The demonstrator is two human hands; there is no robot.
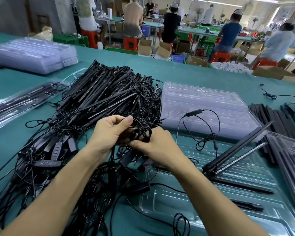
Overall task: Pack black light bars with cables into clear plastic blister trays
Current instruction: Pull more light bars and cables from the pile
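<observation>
cable (141, 132) is what you hold now: your left hand (109, 132) and right hand (160, 144) sit close together at the near edge of the pile of light bars (107, 94), both with fingers curled round a loose coil of thin black wire. it looks light and floppy, and likely to snag on its neighbours, so pinch the loops where they cross. the bars look stiff and slim; take one near its middle. the open tray (194, 198) lies just right of your hands on the worktop (194, 72), with some bars already in it.
</observation>
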